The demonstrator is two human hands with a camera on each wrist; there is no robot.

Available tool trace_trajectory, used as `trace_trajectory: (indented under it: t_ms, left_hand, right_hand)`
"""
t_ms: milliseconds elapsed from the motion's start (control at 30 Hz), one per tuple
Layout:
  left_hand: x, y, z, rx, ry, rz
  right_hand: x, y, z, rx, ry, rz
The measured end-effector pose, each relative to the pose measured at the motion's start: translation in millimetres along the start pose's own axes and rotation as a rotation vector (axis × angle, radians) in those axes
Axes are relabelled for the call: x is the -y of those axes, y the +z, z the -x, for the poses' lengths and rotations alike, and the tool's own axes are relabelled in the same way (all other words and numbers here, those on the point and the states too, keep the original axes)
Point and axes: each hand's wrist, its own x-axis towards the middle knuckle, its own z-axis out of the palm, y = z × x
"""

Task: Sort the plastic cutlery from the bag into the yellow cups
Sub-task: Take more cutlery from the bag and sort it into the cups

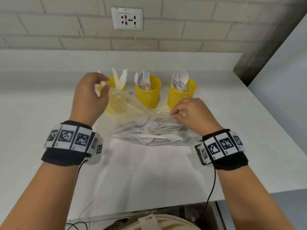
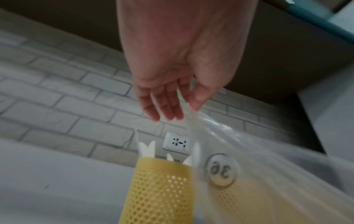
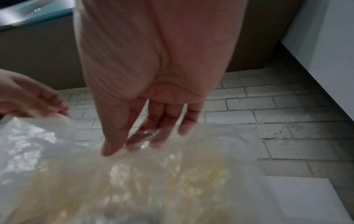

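Observation:
A clear plastic bag [image 1: 149,135] holding several white spoons, forks and knives lies on the white counter in front of three yellow mesh cups. The left cup [image 1: 114,81] holds knives and is partly hidden behind the raised bag film. Forks fill the middle cup [image 1: 147,95], spoons the right cup [image 1: 181,95]. My left hand [image 1: 103,87] pinches the bag's rim and lifts it beside the knife cup [image 2: 159,189]; thumb and fingers nip the film [image 2: 188,121]. My right hand [image 1: 174,114] pinches the opposite rim low near the spoon cup, with the film [image 3: 153,174] over its fingers.
A white wall socket [image 1: 127,18] sits in the brick wall behind the cups. A white panel [image 1: 282,80] bounds the counter [image 1: 49,105] on the right. The counter's front edge runs below my wrists, with cables and a cream bag [image 1: 157,223] beneath it.

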Motion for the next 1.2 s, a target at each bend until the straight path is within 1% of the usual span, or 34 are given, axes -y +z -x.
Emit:
trace_trajectory:
  t_ms: [33, 67, 100, 133, 167, 233, 300, 367, 400, 433, 467, 533, 633, 733, 833, 967, 1033, 1100, 1200]
  left_hand:
    - [-9, 5, 2, 0.024, 0.152, 0.002]
    - [-19, 11, 4, 0.115, 0.292, 0.017]
    - [-27, 19, 8, 0.246, 0.411, 0.028]
    - [-35, 26, 12, 0.387, 0.487, 0.03]
    - [-41, 33, 17, 0.517, 0.505, 0.03]
    - [-49, 40, 26, 0.698, 0.436, 0.028]
    - [-51, 43, 30, 0.837, 0.284, -0.023]
    - [-52, 46, 32, 1.035, 0.087, -0.142]
    - [-53, 47, 33, 1.117, 0.028, -0.208]
    - [-54, 49, 35, 1.174, 0.009, -0.279]
    - [-56, 50, 37, 1.208, 0.019, -0.349]
    - [-57, 54, 44, 1.219, 0.1, -0.496]
    - [-56, 60, 52, 1.146, 0.194, -0.619]
    - [-55, 60, 58, 1.119, 0.2, -0.688]
    - [-56, 60, 66, 1.109, 0.196, -0.696]
    - [-53, 59, 67, 1.064, 0.195, -0.676]
    - [-53, 55, 64, 1.026, 0.184, -0.639]
    - [-55, 52, 60, 0.954, 0.189, -0.563]
    - [-63, 50, 56, 0.821, 0.157, -0.339]
  right_hand:
    - [1, -2, 3, -0.036, -0.036, -0.05]
    - [3, -4, 5, -0.067, -0.062, -0.086]
    - [5, -7, 8, -0.079, -0.071, -0.116]
    - [8, -11, 11, -0.073, -0.062, -0.143]
    - [10, -16, 14, -0.049, -0.033, -0.169]
    - [15, -24, 21, 0.052, 0.036, -0.221]
    - [21, -30, 26, 0.163, 0.081, -0.238]
    - [23, -29, 27, 0.321, 0.141, -0.112]
    - [23, -27, 26, 0.418, 0.18, -0.004]
    - [24, -25, 26, 0.497, 0.223, 0.089]
    - [24, -22, 26, 0.547, 0.258, 0.157]
    - [25, -16, 30, 0.574, 0.295, 0.255]
    - [24, -12, 37, 0.526, 0.308, 0.339]
    - [23, -9, 41, 0.52, 0.335, 0.388]
    - [26, -5, 43, 0.539, 0.339, 0.403]
    - [25, -2, 46, 0.528, 0.328, 0.401]
    - [24, 0, 49, 0.55, 0.302, 0.412]
    - [22, 1, 51, 0.57, 0.28, 0.405]
    - [20, -1, 51, 0.573, 0.256, 0.362]
